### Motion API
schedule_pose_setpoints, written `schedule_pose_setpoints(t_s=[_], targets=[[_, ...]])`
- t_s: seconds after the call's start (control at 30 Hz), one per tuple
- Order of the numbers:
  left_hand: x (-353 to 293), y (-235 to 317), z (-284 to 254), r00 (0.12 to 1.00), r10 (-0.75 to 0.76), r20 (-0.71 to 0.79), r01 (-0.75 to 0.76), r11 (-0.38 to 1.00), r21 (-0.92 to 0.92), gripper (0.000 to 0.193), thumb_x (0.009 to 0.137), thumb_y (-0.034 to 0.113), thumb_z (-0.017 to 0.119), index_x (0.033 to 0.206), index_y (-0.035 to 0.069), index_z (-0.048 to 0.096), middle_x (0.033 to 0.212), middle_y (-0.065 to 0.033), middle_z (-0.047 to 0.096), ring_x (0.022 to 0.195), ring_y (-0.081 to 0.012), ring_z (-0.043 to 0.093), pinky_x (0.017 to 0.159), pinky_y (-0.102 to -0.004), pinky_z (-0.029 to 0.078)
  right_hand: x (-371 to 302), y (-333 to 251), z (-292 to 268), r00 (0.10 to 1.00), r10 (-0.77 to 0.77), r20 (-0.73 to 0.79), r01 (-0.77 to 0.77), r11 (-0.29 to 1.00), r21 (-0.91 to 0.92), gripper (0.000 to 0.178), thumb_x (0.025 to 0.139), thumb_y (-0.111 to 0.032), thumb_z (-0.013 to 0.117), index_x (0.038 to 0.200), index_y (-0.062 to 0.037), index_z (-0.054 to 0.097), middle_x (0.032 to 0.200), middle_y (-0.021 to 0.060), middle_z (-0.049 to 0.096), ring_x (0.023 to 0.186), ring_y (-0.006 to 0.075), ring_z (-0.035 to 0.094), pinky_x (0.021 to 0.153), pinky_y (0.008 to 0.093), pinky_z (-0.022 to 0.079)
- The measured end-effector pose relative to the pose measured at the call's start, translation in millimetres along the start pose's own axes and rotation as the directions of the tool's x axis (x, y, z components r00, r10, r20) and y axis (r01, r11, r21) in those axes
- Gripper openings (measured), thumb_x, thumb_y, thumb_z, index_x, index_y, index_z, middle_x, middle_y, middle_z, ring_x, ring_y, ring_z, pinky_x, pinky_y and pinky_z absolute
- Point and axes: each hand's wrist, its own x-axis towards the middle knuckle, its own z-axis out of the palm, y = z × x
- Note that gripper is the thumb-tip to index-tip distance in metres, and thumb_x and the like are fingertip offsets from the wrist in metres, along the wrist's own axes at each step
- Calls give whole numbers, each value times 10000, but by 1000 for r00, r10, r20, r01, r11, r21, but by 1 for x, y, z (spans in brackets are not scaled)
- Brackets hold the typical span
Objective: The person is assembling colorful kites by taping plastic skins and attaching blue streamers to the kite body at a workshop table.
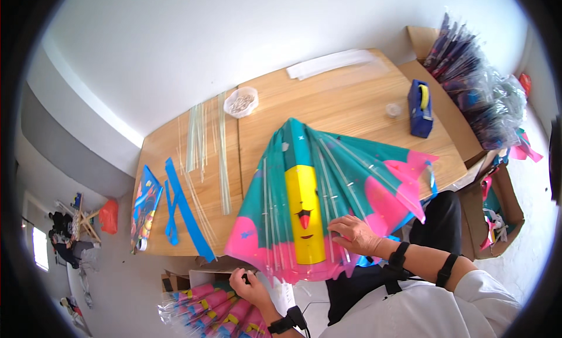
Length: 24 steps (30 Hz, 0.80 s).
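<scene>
A kite [270, 191] in green, pink and yellow lies over the front of the wooden table, its pointed top away from me. Pale thin rods run down its panels, and a yellow middle strip shows a printed face. My right hand [355, 237] rests on the kite just right of that strip, fingers slightly bent and apart. Off the table's front edge, near the kite's lower left corner, my left hand [250, 288] is closed with curled fingers. Something dark shows between them, too small to name. Below it sit several packed pink bundles [205, 309] in clear wrap.
Thin pale rods [223, 156], blue strips [186, 206] and a colourful packet [146, 200] lie on the table's left. Behind the kite are a bowl of small parts [241, 102], a white sheet stack [328, 63] and a blue tape dispenser [420, 110]. Cardboard boxes [497, 235] flank the right.
</scene>
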Motion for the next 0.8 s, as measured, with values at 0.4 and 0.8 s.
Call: schedule_pose_setpoints(t_s=[0.4,0.8], targets=[[-28,140,115,731,1,682,49,997,-55,454,840,219,701,1174,-44,542,980,-158,634,854,-213,622,745,-320,503,-86,121,-162,743,205,-637,-462,845,-267,307,732,-186,700,1006,-59,641,1191,152,560,1110,363,508,949,467,394],[-32,196,179,434,-106,895,290,957,-28,443,811,287,742,1068,-56,629,892,-100,622,854,-198,608,734,-287,487,-58,216,-235,480,582,-657,-616,756,220,685,743,-372,744,1243,28,501,1119,210,602,1094,348,561,932,430,438]])
